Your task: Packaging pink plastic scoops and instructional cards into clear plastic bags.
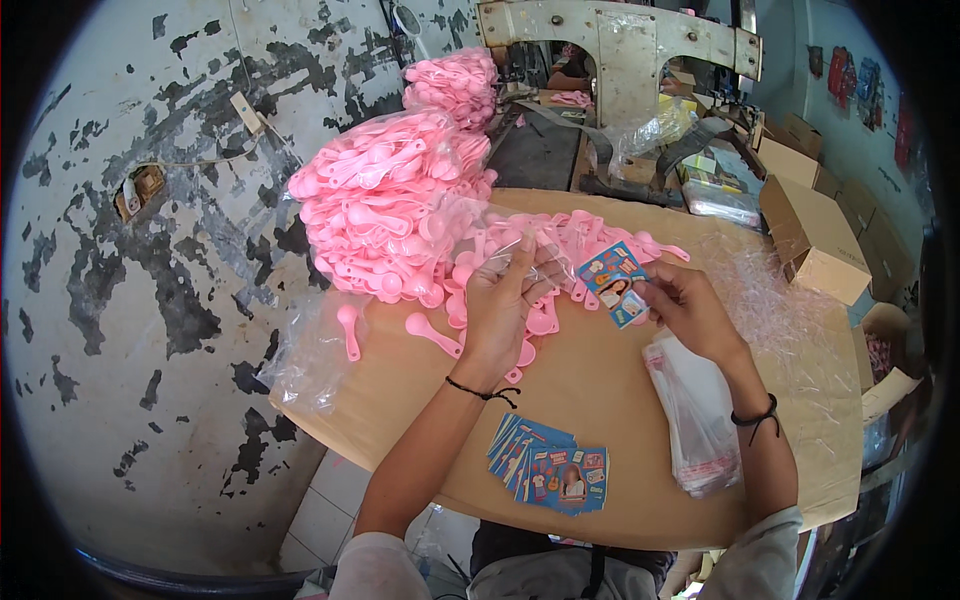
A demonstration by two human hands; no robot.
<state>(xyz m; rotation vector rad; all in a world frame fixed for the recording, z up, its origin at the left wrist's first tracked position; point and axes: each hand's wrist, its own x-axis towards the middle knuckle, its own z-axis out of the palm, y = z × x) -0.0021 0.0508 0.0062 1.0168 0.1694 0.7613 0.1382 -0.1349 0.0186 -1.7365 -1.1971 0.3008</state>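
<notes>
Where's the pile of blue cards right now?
In the head view, the pile of blue cards lies at lower centre on the brown table, by its near edge, left of the stacked clear bags.

Head-worn fisheye looks down across the worktop [600, 400].

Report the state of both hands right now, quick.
Left hand: closed, holding a clear plastic bag between thumb and fingers.
Right hand: closed, pinching a blue printed card by its edge.
</notes>
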